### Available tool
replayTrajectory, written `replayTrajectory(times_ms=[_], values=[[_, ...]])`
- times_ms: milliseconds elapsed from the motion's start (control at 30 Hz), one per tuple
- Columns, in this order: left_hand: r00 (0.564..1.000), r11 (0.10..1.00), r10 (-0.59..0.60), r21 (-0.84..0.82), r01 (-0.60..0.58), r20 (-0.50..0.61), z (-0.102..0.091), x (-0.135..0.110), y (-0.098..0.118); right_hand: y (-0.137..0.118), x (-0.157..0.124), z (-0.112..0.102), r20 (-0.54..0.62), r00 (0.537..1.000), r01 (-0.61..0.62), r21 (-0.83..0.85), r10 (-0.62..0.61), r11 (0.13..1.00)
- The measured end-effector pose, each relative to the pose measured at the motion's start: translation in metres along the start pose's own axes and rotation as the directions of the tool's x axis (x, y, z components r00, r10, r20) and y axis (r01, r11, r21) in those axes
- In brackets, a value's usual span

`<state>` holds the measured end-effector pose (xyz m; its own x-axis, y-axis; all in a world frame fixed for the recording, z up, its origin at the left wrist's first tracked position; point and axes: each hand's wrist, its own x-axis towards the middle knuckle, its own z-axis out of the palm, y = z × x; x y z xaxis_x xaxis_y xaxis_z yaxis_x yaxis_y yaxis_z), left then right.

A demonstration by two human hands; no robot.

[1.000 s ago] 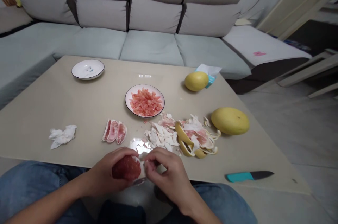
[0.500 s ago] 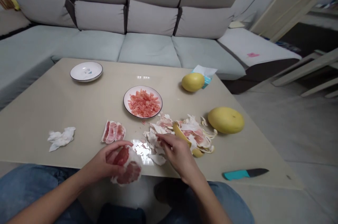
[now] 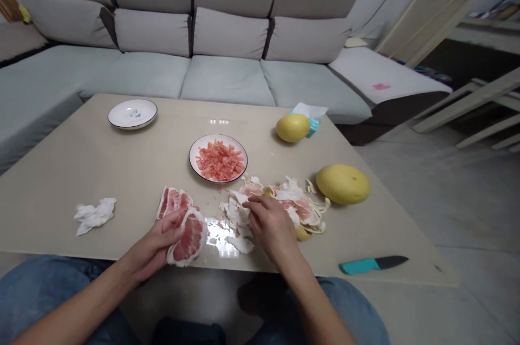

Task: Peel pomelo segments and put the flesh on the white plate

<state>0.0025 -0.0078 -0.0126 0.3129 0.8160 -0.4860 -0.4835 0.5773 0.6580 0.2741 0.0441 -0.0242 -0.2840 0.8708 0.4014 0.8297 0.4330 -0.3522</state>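
Note:
My left hand (image 3: 156, 242) is closed on a piece of pink pomelo (image 3: 188, 238) with white pith round its edge, held over the table's near edge. Just behind it lie several pomelo segments (image 3: 174, 200) on the table. My right hand (image 3: 273, 226) hovers over a heap of white pith and peel (image 3: 298, 201), its fingers loosely bent and apart, with nothing seen in them. Beyond the hands, a plate (image 3: 193, 163) bears a mound of pink pomelo flesh pieces (image 3: 220, 161).
Two whole yellow pomelos (image 3: 343, 184) (image 3: 292, 128) stand on the right, one by a tissue pack (image 3: 313, 127). A knife (image 3: 374, 264) with a turquoise handle lies near the front right edge. A crumpled tissue (image 3: 95, 215) and a white plate (image 3: 132, 114) are on the left.
The pomelo piece in my left hand has turned, its flat pink face now towards me, and moved slightly left. My right hand stays over the peel heap, its fingers looser.

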Motion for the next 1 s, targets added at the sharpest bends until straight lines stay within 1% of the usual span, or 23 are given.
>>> replayTrajectory(times_ms=[67,133,233,300,367,467,500,533,567,667,733,833,900,933,1000], values=[[0.999,1.0,-0.008,0.02,0.009,-0.046,0.002,-0.001,0.0,-0.002,0.001,0.0,-0.027,1.0,-0.009,0.015,0.009,1.0],[0.997,0.997,0.024,0.08,-0.019,-0.071,0.003,-0.002,0.001,-0.005,0.002,0.0,-0.06,0.998,-0.022,0.04,0.024,0.999],[0.992,0.969,0.111,0.229,-0.096,-0.052,0.004,-0.004,0.001,-0.005,0.002,0.0,-0.086,0.996,-0.034,0.042,0.038,0.999],[0.989,0.926,0.149,0.354,-0.134,-0.016,0.004,-0.004,0.001,-0.005,0.002,0.0,-0.078,0.996,-0.027,0.065,0.033,0.997],[0.982,0.843,0.187,0.511,-0.169,0.015,0.004,-0.004,0.0,-0.008,0.001,0.0,-0.045,0.999,-0.012,0.164,0.019,0.986],[0.958,0.633,0.279,0.739,-0.229,0.058,0.005,-0.006,-0.001,-0.019,0.0,-0.003,0.047,0.998,-0.06,0.358,0.046,0.932],[0.949,0.572,0.306,0.783,-0.244,0.071,0.007,-0.006,-0.002,-0.022,0.0,-0.004,0.066,0.996,-0.088,0.387,0.067,0.918],[0.943,0.531,0.322,0.809,-0.252,0.083,0.008,-0.007,-0.001,-0.025,0.0,-0.005,0.07,0.994,-0.11,0.396,0.089,0.912],[0.941,0.512,0.325,0.821,-0.254,0.089,0.009,-0.008,-0.001,-0.027,0.001,-0.005,0.056,0.993,-0.119,0.389,0.105,0.914],[0.947,0.522,0.309,0.818,-0.242,0.083,0.014,-0.011,0.002,-0.022,0.001,-0.005,0.016,0.993,-0.118,0.321,0.119,0.94],[0.949,0.543,0.306,0.805,-0.238,0.074,0.017,-0.012,0.004,-0.017,0.0,-0.003,0.047,0.99,-0.137,0.277,0.13,0.951],[0.95,0.589,0.306,0.772,-0.237,0.058,0.018,-0.013,0.004,-0.013,-0.003,-0.001,0.113,0.976,-0.202,0.189,0.183,0.961],[0.951,0.62,0.303,0.746,-0.241,0.055,0.017,-0.013,0.004,-0.015,-0.004,-0.001,0.112,0.972,-0.223,0.141,0.208,0.965],[0.952,0.635,0.3,0.733,-0.245,0.058,0.016,-0.013,0.004,-0.016,-0.004,-0.002,0.098,0.974,-0.215,0.141,0.202,0.966],[0.952,0.655,0.299,0.711,-0.257,0.069,0.014,-0.012,0.005,-0.019,-0.003,-0.003,0.061,0.989,-0.145,0.189,0.136,0.971]])
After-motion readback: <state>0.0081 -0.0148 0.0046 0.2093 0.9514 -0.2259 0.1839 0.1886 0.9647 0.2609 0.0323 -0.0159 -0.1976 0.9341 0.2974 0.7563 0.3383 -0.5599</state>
